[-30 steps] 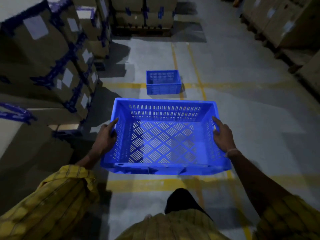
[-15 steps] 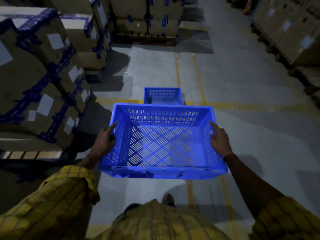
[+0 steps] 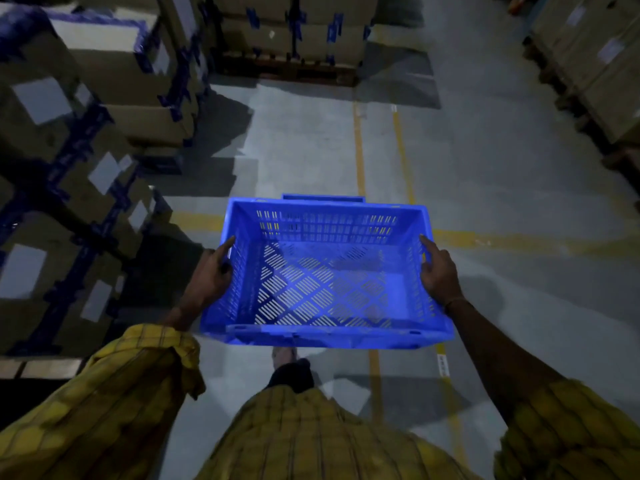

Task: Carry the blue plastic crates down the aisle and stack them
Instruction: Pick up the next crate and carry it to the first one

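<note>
I hold an empty blue slotted plastic crate (image 3: 325,275) level in front of me, above the grey floor. My left hand (image 3: 211,275) grips its left side wall and my right hand (image 3: 438,271) grips its right side wall. A second blue crate (image 3: 323,198) stands on the floor straight ahead. The carried crate hides nearly all of it, so only a strip of its far rim shows above the near one.
Stacked cardboard boxes with blue tape (image 3: 79,168) line the left side on pallets. More boxes (image 3: 294,32) stand at the far end and others (image 3: 595,64) along the right. Yellow floor lines (image 3: 360,150) run down the aisle.
I have walked forward with the crate in both hands. The crate on the floor has come closer and slipped almost fully behind the carried one.
</note>
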`<state>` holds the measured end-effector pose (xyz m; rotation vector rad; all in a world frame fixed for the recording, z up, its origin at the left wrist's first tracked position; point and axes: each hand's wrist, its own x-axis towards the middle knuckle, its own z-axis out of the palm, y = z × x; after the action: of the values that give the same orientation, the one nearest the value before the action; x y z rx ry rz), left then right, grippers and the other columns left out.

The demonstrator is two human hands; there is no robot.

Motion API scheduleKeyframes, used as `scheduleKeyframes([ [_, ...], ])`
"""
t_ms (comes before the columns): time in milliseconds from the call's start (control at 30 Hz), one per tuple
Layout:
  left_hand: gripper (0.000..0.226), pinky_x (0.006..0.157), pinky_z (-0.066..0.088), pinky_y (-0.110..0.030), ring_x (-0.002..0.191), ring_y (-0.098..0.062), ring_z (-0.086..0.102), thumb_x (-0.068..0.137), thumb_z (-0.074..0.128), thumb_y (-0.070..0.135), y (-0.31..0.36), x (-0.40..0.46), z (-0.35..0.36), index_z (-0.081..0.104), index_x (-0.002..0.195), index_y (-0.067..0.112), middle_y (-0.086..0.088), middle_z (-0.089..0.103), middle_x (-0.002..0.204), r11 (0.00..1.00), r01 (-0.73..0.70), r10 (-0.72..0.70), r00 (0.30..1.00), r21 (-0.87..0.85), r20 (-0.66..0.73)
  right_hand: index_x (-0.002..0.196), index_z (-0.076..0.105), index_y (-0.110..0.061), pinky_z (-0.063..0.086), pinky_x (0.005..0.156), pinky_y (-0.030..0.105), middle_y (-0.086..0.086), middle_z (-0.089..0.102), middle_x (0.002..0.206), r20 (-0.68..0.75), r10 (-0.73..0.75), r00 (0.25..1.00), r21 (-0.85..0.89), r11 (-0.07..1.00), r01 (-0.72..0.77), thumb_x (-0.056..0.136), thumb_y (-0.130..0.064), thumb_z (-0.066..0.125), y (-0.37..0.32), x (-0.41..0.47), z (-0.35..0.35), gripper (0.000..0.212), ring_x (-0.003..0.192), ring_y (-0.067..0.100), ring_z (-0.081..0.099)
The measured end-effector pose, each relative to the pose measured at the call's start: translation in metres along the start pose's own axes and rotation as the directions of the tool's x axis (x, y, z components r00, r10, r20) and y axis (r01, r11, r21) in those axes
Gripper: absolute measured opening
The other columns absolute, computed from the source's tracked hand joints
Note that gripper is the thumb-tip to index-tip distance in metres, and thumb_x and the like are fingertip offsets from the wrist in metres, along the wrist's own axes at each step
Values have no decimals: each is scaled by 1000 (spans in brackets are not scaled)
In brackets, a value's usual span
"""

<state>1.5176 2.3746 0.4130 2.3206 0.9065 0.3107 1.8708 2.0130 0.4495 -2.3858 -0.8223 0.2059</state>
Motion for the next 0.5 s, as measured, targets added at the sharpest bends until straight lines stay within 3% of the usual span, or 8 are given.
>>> scheduleKeyframes([
  [100,69,76,44,-36,88,-34,59,85,54,13,-1,62,-1,38,152,21,-22,59,94,1000,19,-19,1000,-2,9,144,48,-1,43,72,40,33,60,97,3,-1,1000,-58,998,1,81,-2,42,-9,58,14,63,79,50,56],
  [233,67,76,40,-35,88,-35,56,87,54,5,0,145,-7,38,152,10,-15,53,88,1000,-7,6,998,14,68,149,43,-17,40,77,37,29,58,106,29,109,994,-63,992,-107,91,4,47,-5,140,32,63,91,45,56],
  [300,67,78,40,-36,87,-29,51,88,51,11,4,179,-5,35,153,9,-10,48,90,1000,-10,8,995,15,100,150,43,-22,38,75,31,28,56,109,34,162,986,-50,986,-160,89,6,46,-1,174,39,67,90,44,56],
  [367,68,78,42,-37,86,-25,47,88,47,18,6,212,-1,32,154,12,-10,46,92,1000,13,-12,991,-3,132,151,40,-22,30,70,25,30,54,109,59,169,984,-40,985,-167,87,8,46,3,207,46,71,86,45,54],
  [500,75,69,50,-42,74,-28,53,85,44,26,0,277,22,23,157,28,-15,54,88,997,73,-66,977,-27,205,156,28,-24,29,68,27,29,49,101,93,160,983,-26,987,-158,85,12,44,19,273,60,81,84,46,53],
])
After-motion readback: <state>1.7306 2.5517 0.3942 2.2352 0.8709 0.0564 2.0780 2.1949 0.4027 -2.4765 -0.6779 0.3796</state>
